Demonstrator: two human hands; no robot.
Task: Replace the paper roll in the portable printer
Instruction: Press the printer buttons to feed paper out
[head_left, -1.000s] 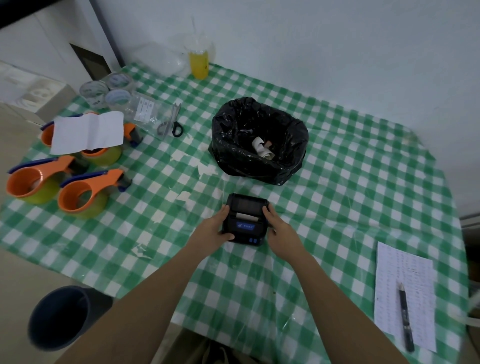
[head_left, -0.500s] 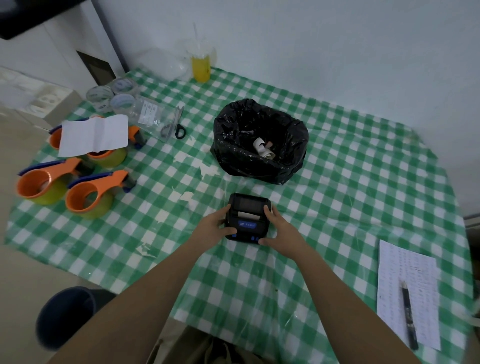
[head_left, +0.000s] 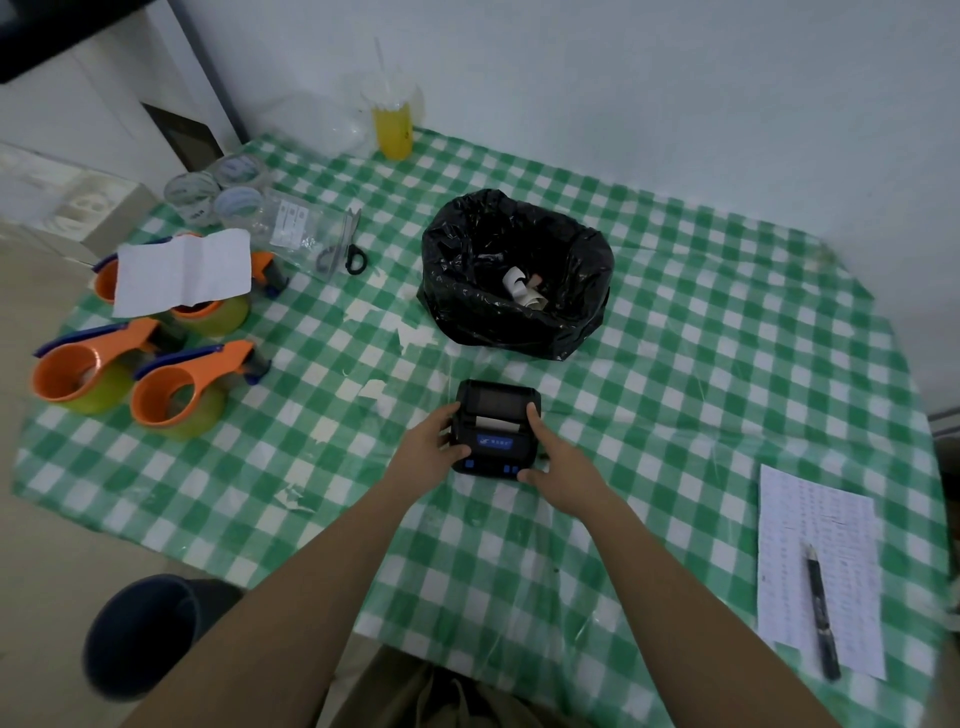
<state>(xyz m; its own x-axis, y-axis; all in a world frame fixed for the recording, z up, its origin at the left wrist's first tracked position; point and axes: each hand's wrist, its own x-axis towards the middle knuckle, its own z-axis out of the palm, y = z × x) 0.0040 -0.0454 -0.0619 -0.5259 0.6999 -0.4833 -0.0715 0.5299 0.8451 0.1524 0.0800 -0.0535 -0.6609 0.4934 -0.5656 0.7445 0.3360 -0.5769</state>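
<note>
Green-and-white checked cloth (head_left: 675, 364) covers the table, which stands against a pale wall. Near its middle lies the black portable printer (head_left: 496, 427), flat on the cloth with a strip of white paper showing at its slot. The left hand (head_left: 427, 448) is wrapped against the printer's left side, thumb on its top face; the right hand (head_left: 558, 460) clasps the right side, one finger laid along the upper edge, so both hands have hold of it. Just behind sits a black bin bag (head_left: 519, 275), open, with a spent paper roll (head_left: 522, 286) inside. At left are 3 orange tape dispensers (head_left: 176, 384), and scissors (head_left: 347, 249) lie farther back. At right, a pen (head_left: 821, 618) rests on a printed sheet (head_left: 815, 525).
</note>
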